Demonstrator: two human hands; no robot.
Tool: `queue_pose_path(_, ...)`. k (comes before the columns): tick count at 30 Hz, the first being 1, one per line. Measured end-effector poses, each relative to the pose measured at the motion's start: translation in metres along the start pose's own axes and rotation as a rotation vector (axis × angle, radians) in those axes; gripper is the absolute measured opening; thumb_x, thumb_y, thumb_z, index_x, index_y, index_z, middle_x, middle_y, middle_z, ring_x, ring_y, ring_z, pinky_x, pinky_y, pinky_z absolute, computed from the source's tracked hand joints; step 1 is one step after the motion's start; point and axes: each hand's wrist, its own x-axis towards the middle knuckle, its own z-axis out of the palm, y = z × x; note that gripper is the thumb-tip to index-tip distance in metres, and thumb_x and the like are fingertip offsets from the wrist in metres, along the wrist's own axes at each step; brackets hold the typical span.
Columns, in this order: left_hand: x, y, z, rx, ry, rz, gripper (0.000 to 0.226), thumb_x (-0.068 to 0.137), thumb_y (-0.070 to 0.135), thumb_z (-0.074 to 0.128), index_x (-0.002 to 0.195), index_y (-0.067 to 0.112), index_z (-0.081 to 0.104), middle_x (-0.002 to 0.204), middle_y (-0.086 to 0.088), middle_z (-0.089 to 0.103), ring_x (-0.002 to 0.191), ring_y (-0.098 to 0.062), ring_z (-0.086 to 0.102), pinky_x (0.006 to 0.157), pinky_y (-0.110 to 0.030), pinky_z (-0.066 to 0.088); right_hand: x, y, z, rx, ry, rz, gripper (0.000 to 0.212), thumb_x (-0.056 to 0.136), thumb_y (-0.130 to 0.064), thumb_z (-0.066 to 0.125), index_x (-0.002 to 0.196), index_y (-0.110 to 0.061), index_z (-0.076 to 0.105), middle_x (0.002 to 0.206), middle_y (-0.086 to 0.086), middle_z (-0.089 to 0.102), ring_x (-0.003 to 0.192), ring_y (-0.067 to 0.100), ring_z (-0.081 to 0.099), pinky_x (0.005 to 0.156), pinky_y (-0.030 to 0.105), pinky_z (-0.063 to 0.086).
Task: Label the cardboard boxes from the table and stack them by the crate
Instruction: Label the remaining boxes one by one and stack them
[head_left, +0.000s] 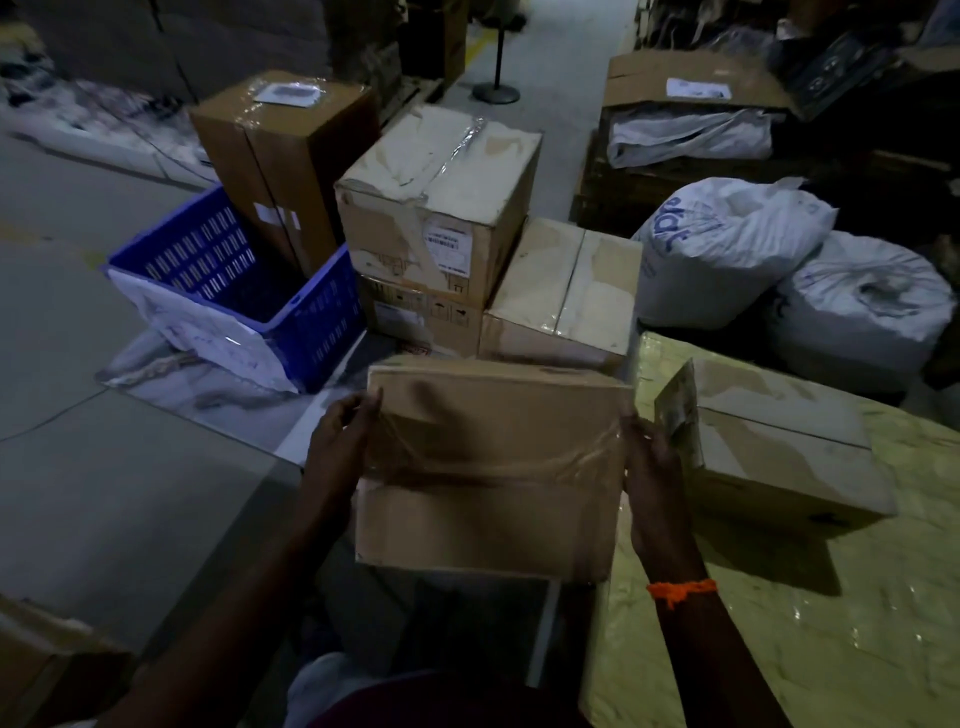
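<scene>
While the left hand (343, 441) grips the left edge of a cardboard box (493, 467) and the right hand (649, 467) grips its right edge, the box hangs off the ground between them. The hands are well apart, each clamped on a side, fingers curled over the rim. Clear tape runs across the box's top. It sits just left of the table (779, 649), which wears a shiny yellowish cover and carries a second box (779, 447). An orange thread (680, 590) circles the right wrist.

Beyond the held box lies a tilted blue crate (234, 280). Beside it stands the stack: a tall brown box (285, 156), a pale taped box (441, 197) resting on a lower box (421, 317), and a slanted box (561, 291) leaning at their right. Two white sacks (727, 249) rest further right, touching each other.
</scene>
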Motion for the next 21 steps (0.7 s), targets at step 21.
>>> queue_pose_path(21, -0.025, -0.034, 0.004, 0.105, 0.060, 0.041, 0.044, 0.094, 0.041, 0.066, 0.125, 0.011, 0.057, 0.123, -0.008, 0.063, 0.114, -0.025, 0.062, 0.087, -0.035, 0.053, -0.039, 0.035, -0.005, -0.013, 0.124, 0.007, 0.029, 0.098, -0.020, 0.067, 0.125, -0.022, 0.055, 0.123, 0.004, 0.066, 0.115, 0.023, 0.065, 0.086, 0.035, 0.056)
